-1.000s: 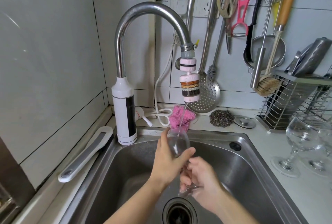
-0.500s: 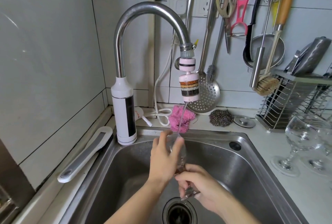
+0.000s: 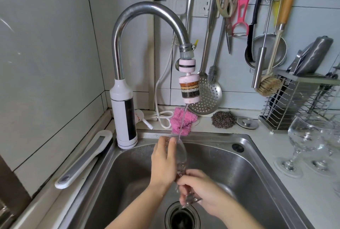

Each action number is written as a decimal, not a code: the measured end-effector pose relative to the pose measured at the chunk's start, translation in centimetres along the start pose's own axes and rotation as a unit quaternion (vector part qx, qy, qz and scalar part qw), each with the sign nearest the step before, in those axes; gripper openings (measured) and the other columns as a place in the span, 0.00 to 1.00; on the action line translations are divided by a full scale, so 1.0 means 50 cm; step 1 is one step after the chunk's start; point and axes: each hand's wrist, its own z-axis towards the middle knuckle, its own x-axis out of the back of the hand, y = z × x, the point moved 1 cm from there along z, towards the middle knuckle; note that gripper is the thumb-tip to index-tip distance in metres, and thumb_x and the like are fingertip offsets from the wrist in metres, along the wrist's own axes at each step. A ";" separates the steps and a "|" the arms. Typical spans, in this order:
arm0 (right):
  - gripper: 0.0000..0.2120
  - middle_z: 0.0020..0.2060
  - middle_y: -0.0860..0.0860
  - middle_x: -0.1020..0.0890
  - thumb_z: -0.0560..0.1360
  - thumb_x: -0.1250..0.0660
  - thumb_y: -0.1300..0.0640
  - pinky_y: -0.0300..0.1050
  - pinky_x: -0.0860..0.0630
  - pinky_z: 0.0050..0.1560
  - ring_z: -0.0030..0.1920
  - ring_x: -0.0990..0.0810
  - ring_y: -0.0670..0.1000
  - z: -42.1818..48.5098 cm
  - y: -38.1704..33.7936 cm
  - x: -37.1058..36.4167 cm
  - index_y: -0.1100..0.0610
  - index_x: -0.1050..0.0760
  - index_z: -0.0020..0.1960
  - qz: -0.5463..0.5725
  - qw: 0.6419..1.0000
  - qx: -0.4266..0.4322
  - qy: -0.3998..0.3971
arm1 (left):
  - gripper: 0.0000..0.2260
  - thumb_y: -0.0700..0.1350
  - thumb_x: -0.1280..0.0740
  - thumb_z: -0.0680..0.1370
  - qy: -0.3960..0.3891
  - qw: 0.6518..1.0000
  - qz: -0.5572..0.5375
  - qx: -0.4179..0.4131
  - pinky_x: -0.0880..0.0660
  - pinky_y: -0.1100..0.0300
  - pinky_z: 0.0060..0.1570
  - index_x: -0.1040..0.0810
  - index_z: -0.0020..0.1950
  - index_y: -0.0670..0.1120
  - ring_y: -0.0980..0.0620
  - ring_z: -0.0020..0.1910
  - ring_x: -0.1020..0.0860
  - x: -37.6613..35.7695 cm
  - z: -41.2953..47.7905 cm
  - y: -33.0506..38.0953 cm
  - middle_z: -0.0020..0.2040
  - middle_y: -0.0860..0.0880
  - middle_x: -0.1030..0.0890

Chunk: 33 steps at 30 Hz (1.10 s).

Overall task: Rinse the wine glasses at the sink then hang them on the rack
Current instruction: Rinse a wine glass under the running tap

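A clear wine glass (image 3: 181, 152) stands upright over the steel sink (image 3: 244, 157), under a thin stream of water from the curved tap (image 3: 147, 10). My left hand (image 3: 163, 162) wraps around the bowl from the left, fingers up near the rim. Lower down, my right hand (image 3: 200, 192) pinches the stem and foot just above the drain (image 3: 181, 217). Two more wine glasses (image 3: 305, 136) stand on the counter at the right.
A wire utensil rack (image 3: 298, 100) stands at the back right. Utensils hang on the wall: scissors, a pink peeler, a slotted ladle (image 3: 207, 96), a brush. A pink cloth (image 3: 182, 120) and steel scourer (image 3: 223, 119) lie behind the sink. A white-handled tool (image 3: 84, 157) lies at the left.
My left hand has turned around the bowl, its thumb leaving the front and its fingers rising to the rim. My right hand has shifted slightly down the stem.
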 end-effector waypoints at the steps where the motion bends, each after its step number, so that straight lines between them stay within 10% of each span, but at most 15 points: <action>1: 0.07 0.27 0.55 0.25 0.74 0.34 0.68 0.44 0.25 0.30 0.27 0.22 0.56 0.003 0.003 -0.005 0.61 0.26 0.38 -0.025 1.000 0.004 0.014 | 0.09 0.54 0.40 0.84 0.001 1.000 0.015 -0.005 0.30 0.52 0.50 0.29 0.44 0.56 0.48 0.50 0.24 0.000 -0.001 0.000 0.47 0.51 0.21; 3: 0.06 0.27 0.54 0.23 0.75 0.36 0.69 0.43 0.25 0.30 0.27 0.22 0.55 0.007 0.006 -0.005 0.62 0.25 0.41 -0.073 0.996 0.019 0.053 | 0.05 0.56 0.36 0.81 -0.021 0.998 0.056 0.001 0.31 0.55 0.55 0.28 0.52 0.57 0.49 0.56 0.24 -0.001 -0.001 -0.004 0.54 0.52 0.23; 8: 0.11 0.25 0.55 0.30 0.71 0.39 0.68 0.44 0.26 0.30 0.24 0.28 0.54 -0.001 -0.012 0.014 0.59 0.28 0.31 0.061 0.997 -0.005 0.037 | 0.37 0.58 0.20 0.66 -0.110 0.993 0.034 -0.015 0.29 0.60 0.64 0.33 0.70 0.56 0.59 0.63 0.25 -0.005 -0.005 -0.010 0.65 0.56 0.27; 13: 0.11 0.27 0.56 0.27 0.74 0.36 0.66 0.44 0.25 0.31 0.26 0.24 0.55 -0.003 -0.008 0.002 0.59 0.25 0.33 0.053 0.998 -0.025 -0.015 | 0.06 0.57 0.36 0.82 -0.044 0.998 -0.006 0.043 0.27 0.50 0.59 0.29 0.53 0.57 0.50 0.57 0.21 -0.005 0.003 -0.008 0.54 0.51 0.19; 17: 0.02 0.26 0.53 0.23 0.72 0.31 0.66 0.43 0.24 0.31 0.27 0.21 0.55 0.004 0.004 -0.007 0.60 0.21 0.42 -0.077 0.996 0.016 0.044 | 0.09 0.56 0.35 0.81 0.015 0.997 0.023 0.066 0.34 0.56 0.55 0.28 0.53 0.52 0.46 0.57 0.25 -0.002 0.004 -0.015 0.54 0.50 0.25; 22: 0.09 0.26 0.54 0.30 0.65 0.30 0.63 0.46 0.24 0.34 0.26 0.24 0.55 -0.004 -0.009 0.012 0.57 0.29 0.30 0.070 0.997 -0.018 -0.018 | 0.34 0.62 0.22 0.65 -0.081 0.996 0.025 -0.009 0.29 0.60 0.60 0.30 0.67 0.56 0.57 0.60 0.25 -0.003 0.002 -0.011 0.60 0.55 0.24; 26: 0.06 0.27 0.56 0.27 0.64 0.28 0.61 0.45 0.24 0.33 0.27 0.22 0.56 -0.003 -0.005 0.000 0.58 0.25 0.33 0.012 1.000 -0.011 -0.018 | 0.05 0.55 0.32 0.80 0.008 1.000 0.018 -0.018 0.31 0.58 0.54 0.25 0.53 0.57 0.52 0.56 0.24 -0.002 0.002 -0.009 0.52 0.52 0.22; 30: 0.06 0.24 0.52 0.28 0.60 0.26 0.59 0.42 0.26 0.31 0.25 0.23 0.55 -0.003 -0.006 -0.010 0.55 0.23 0.29 -0.064 0.998 0.017 0.004 | 0.04 0.53 0.34 0.82 -0.007 1.000 0.026 -0.004 0.32 0.60 0.54 0.24 0.53 0.54 0.51 0.56 0.24 0.007 0.009 -0.009 0.53 0.52 0.24; 33: 0.11 0.24 0.52 0.32 0.64 0.27 0.60 0.46 0.25 0.38 0.24 0.26 0.52 -0.006 -0.009 0.005 0.55 0.29 0.29 -0.016 0.999 0.020 -0.038 | 0.25 0.60 0.25 0.70 -0.072 0.996 0.025 -0.044 0.29 0.66 0.59 0.27 0.63 0.57 0.59 0.58 0.24 0.006 0.004 -0.007 0.59 0.56 0.25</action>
